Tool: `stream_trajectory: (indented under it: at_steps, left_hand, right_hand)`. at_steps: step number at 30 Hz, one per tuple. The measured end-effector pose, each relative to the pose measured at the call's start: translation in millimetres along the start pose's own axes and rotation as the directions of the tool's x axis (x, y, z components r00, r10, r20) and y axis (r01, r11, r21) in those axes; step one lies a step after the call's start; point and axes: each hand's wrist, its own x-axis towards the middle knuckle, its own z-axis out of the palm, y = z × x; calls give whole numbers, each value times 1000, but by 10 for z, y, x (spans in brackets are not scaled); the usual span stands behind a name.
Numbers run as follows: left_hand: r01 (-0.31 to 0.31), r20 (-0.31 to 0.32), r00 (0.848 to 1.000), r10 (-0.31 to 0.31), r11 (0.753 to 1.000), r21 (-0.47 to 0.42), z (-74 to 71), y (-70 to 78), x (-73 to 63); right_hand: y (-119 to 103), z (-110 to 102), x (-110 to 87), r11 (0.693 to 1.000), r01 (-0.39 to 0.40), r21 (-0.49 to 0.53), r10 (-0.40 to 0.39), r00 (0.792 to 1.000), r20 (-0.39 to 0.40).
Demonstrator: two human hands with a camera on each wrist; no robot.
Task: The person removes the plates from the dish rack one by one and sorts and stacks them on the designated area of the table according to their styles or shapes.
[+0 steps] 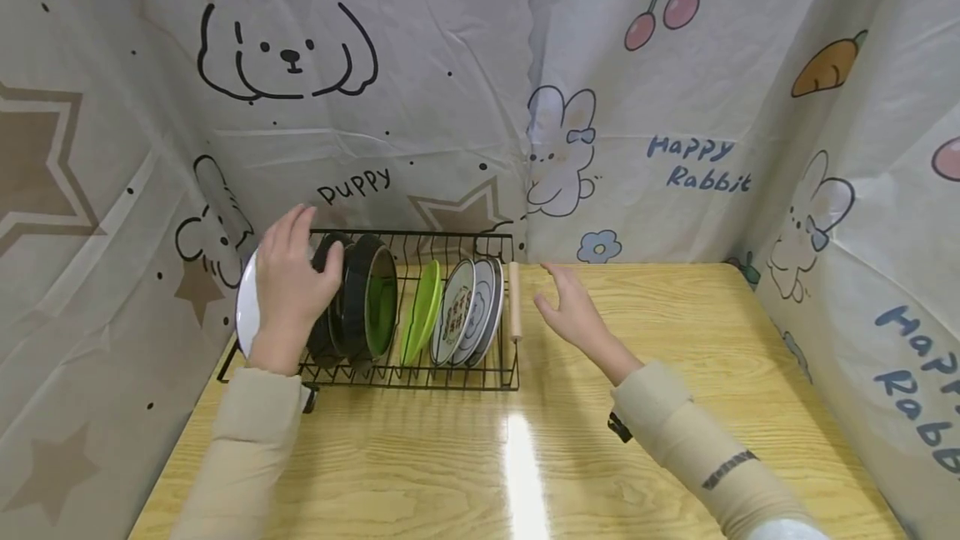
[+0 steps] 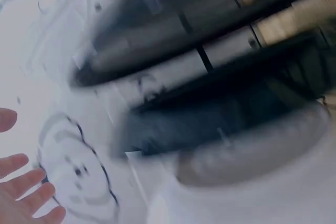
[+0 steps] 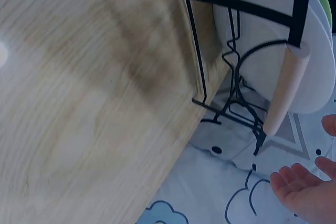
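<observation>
A black wire dish rack (image 1: 450, 388) stands on the table with dishes upright in it. My left hand (image 1: 292, 277), fingers extended, hovers over its left end, between a white plate (image 1: 246, 307) and round black-rimmed dishes (image 1: 360, 298). It holds nothing; the left wrist view shows its fingers (image 2: 29, 182) apart from the blurred dishes. Right of the black dishes stand a green plate (image 1: 422, 315) and several white plates, the front one patterned (image 1: 453, 315). Just right of the rack's wooden handle (image 1: 514, 302), my right hand (image 1: 573, 307) is held with fingers spread, grasping nothing.
The wood-grain table (image 1: 420, 457) extends in front of the rack and to its right. A printed white curtain (image 1: 465, 65) hangs behind the table and along both sides, close to the rack's back and left end.
</observation>
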Motion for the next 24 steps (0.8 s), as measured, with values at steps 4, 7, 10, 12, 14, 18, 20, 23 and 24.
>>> stream_trajectory:
  at_steps: [4,7,10,12,14,18,20,23,24]
  left_hand:
    - [98,-77,992,-99,995,-28,-147,-281,-59]
    - [197,-79,977,-200,979,-45,-237,-468,-110]
    - [316,-40,947,-320,946,-77,-288,-659,-180]
    - [411,13,911,-412,906,-105,-300,-793,-241]
    - [507,89,862,-499,852,-128,-307,-922,-309]
    - [644,226,758,-611,756,-119,-293,-1121,-429]
    - [670,273,729,-628,735,-99,-265,-1194,-474]
    - [678,346,705,-619,731,-72,-206,-1291,-525]
    - [675,370,700,-611,735,-63,-187,-1324,-541]
  right_hand:
    - [-15,112,-29,999,-5,43,5,1000,3]
    - [-25,179,-49,997,-26,71,25,999,20]
    - [-46,233,-64,995,-50,85,46,998,43]
    - [-61,265,-72,994,-55,94,51,997,50]
    - [-71,294,-77,994,-47,103,42,998,48]
    - [-79,336,-92,992,-29,119,24,999,40]
    - [-81,354,-101,991,-31,132,26,999,38]
    - [-83,376,-114,984,-42,172,37,999,35]
    - [-83,385,-116,981,-45,190,39,999,35]
